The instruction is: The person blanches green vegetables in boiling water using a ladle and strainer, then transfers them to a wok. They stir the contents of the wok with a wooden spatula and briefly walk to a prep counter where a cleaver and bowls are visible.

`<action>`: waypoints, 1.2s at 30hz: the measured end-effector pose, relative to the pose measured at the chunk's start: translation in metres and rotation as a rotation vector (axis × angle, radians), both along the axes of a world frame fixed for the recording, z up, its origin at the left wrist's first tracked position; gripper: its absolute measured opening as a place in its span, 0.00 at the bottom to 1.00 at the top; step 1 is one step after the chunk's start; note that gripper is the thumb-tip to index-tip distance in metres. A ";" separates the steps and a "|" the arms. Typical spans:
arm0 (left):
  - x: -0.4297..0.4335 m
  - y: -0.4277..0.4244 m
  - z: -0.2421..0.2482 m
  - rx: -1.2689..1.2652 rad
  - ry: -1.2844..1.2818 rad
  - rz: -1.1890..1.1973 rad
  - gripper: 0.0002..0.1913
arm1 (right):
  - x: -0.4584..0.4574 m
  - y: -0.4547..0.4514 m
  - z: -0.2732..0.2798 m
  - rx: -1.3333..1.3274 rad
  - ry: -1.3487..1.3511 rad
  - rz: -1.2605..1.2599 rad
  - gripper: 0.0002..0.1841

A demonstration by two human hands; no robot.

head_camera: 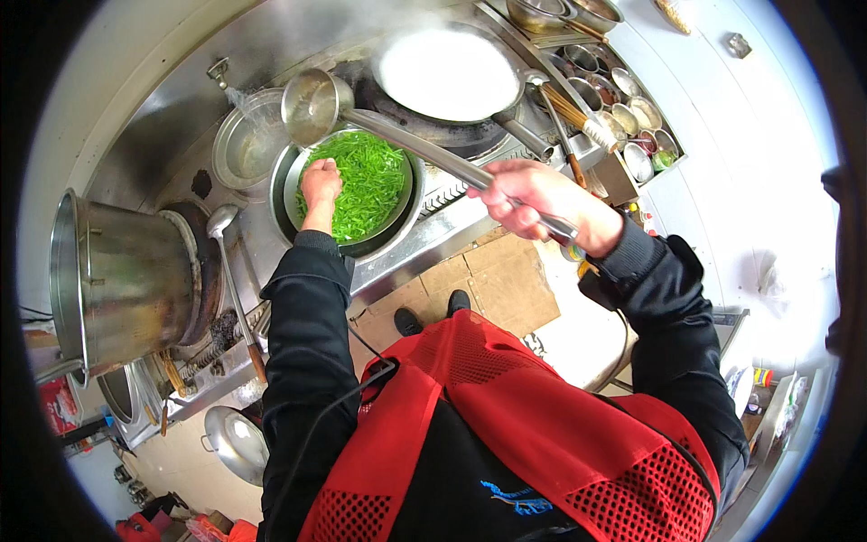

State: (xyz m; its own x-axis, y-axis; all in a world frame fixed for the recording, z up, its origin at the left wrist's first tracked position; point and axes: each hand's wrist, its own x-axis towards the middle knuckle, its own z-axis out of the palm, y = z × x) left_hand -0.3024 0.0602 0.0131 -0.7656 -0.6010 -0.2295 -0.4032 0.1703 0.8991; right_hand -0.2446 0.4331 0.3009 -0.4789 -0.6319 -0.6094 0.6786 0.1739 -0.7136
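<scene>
My right hand (535, 200) grips the handle of a large steel ladle (433, 156). The ladle's round bowl reaches over the back left rim of a metal basin (292, 183). Chopped green vegetables (366, 183) fill the inner bowl nested in that basin. At the left side of the greens is my left hand (322, 184), its fingers curled; whether it pinches any greens is hidden. Behind the basin, a wok (521, 85) of bright white, steaming liquid (447, 74) sits over a burner, its tubular handle (528, 137) pointing towards me.
Water runs from a tap (218, 71) into a metal basin (227, 159). A tall stockpot (135, 271) stands left, beside another ladle (234, 284). Seasoning containers (613, 101) and a bamboo brush (576, 115) lie to the right. Cardboard (501, 284) covers the floor at my feet.
</scene>
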 end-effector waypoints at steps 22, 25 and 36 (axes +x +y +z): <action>0.034 0.023 0.003 -0.768 -0.826 -0.850 0.34 | 0.028 0.076 -0.026 0.469 0.789 0.237 0.16; 0.035 0.027 0.006 -0.835 -0.861 -0.914 0.34 | 0.023 0.067 -0.029 0.445 0.584 0.172 0.15; 0.029 0.069 0.026 -0.741 -0.826 -0.896 0.36 | 0.014 0.042 -0.043 0.319 0.512 0.116 0.18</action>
State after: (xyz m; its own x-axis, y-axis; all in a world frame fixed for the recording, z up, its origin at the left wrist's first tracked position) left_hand -0.2733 0.1290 0.0394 -0.7482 -0.1698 -0.6414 -0.2655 0.9625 0.0550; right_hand -0.2305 0.4753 0.2578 -0.6997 -0.5219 -0.4880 0.2272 0.4851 -0.8444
